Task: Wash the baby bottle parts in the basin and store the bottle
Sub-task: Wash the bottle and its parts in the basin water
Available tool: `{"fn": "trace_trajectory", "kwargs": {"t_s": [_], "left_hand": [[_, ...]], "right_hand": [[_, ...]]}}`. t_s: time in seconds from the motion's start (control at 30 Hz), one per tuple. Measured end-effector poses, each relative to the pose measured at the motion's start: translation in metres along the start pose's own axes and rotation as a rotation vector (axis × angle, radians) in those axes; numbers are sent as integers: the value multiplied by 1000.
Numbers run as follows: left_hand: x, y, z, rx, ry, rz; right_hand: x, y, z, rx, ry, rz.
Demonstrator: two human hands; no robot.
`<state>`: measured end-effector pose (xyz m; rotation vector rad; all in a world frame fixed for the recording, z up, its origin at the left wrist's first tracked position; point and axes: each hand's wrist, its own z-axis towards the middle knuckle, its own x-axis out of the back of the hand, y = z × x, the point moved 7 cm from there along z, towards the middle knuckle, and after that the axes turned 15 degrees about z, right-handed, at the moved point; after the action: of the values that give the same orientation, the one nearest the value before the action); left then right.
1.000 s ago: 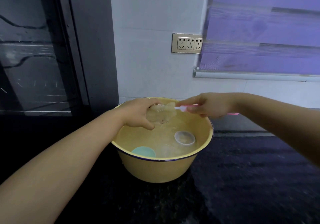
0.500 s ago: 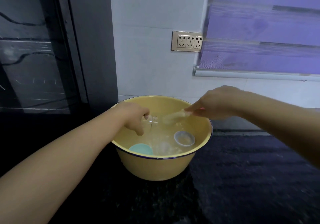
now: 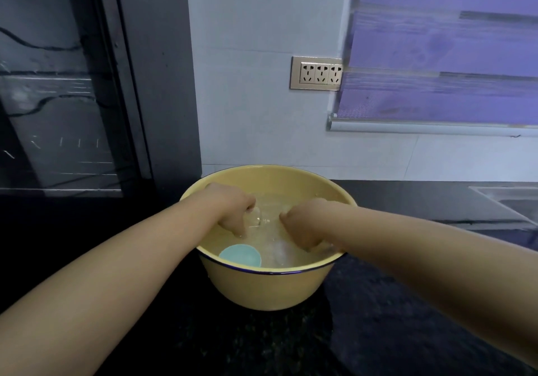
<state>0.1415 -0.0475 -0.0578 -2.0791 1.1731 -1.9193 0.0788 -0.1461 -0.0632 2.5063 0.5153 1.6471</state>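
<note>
1. Clear plastic baby bottle [image 3: 256,217]: half under the water, left of centre in the round yellow enamel basin [image 3: 262,291].
2. Left hand [image 3: 233,205]: fingers curled round the bottle.
3. Right hand [image 3: 305,221]: fingers bent down into the water just right of the bottle; can't tell whether it holds anything.
4. Round teal cap [image 3: 240,255] lies against the basin's near wall.
5. Basin sits on a black speckled counter [image 3: 378,317], far rim near the wall; open counter on the right and near side.
</note>
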Motion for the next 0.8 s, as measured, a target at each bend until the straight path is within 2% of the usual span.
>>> {"fn": "trace_trajectory", "kwargs": {"t_s": [0.17,0.33,0.47,0.63,0.7,0.8], "left_hand": [[-1,0,0,-5,-10,-16],[-5,1,-2,-25,-60,-54],[-2,-4,-5,-2,-50,-165],[-5,-13,0,27,0,-558],[-3,-16,0,32,19,-676],[1,-17,0,19,45,-852]], "right_hand": [[2,3,6,101,1,22],[3,6,15,36,54,-3],[26,17,5,34,348,203],[50,36,-26,31,711,387],[56,38,-37,82,805,441],[57,29,-47,129,830,402]]}}
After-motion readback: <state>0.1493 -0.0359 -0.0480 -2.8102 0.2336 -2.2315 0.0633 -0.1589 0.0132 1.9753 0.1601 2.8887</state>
